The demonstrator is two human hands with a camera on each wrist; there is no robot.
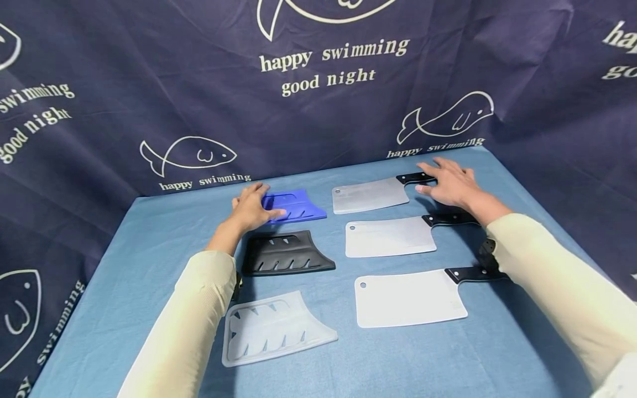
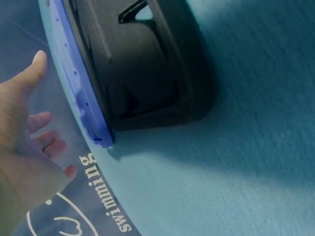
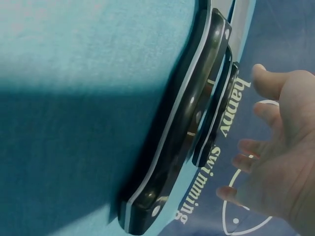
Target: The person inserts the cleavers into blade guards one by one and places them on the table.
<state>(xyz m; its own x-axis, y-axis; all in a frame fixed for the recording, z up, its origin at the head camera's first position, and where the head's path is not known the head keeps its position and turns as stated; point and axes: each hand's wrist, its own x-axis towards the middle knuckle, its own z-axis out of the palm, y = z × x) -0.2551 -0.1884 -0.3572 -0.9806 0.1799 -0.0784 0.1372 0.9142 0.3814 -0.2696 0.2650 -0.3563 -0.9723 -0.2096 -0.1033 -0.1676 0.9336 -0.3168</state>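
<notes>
1. Our left hand (image 1: pixel 250 205) is spread, thumb apart from the loosely bent fingers, and grips nothing. It reaches over the outer end of the blue cover (image 1: pixel 294 204); we cannot tell whether the thumb touches it.
2. The blue cover runs inward from that hand. We would do well to bring thumb and fingers down on its near and far edges, keeping clear of the end that faces the blades.
3. The black cover (image 1: pixel 286 261) and the white cover (image 1: pixel 278 333) lie nearer to us than the left hand, so we should keep that sleeve and wrist lifted off them.
4. Between the hands, towards the right one, lies the far cleaver (image 1: pixel 370 197), its blade end pointing at the blue cover. The middle cleaver (image 1: pixel 390 237) and near cleaver (image 1: pixel 410 303) lie on our side of it.
5. Our right hand (image 1: pixel 452 183) is wide, holding nothing, above the butt of the far cleaver's black handle (image 1: pixel 410 178). For a steady hold, we think the fingers should close round that handle alone, clear of the blade, without the forearm nudging the two nearer handles.
</notes>
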